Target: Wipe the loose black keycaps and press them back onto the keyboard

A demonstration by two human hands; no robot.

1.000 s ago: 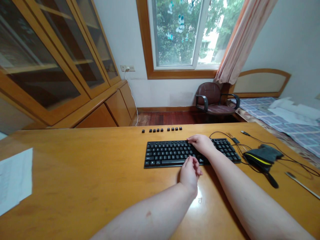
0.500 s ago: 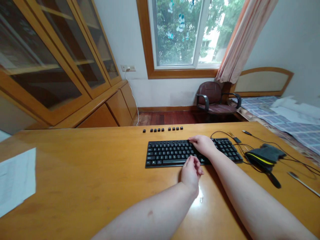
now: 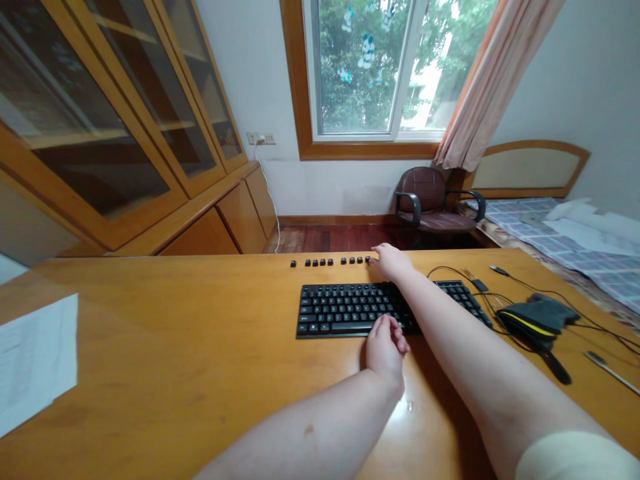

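Observation:
A black keyboard lies on the wooden desk, and small keycaps stand in a spaced row behind it. My right hand reaches over the keyboard to the right end of that row. Its thumb and fingers are bent down beside the last keycap; whatever is between the fingertips is hidden. At the keyboard's front edge rests my left hand, fingers curled together over the lower keys. I cannot make out what is in it. My right forearm covers part of the keyboard between the letter keys and the number pad.
Right of the keyboard lie a dark pouch with a yellow stripe, thin cables and a brush-like stick. White papers sit at the desk's left. Beyond the far edge stands a brown armchair.
My right hand has moved from the keyboard's top edge, away from me and slightly left, to the end of the keycap row. My left hand stays nearly in place.

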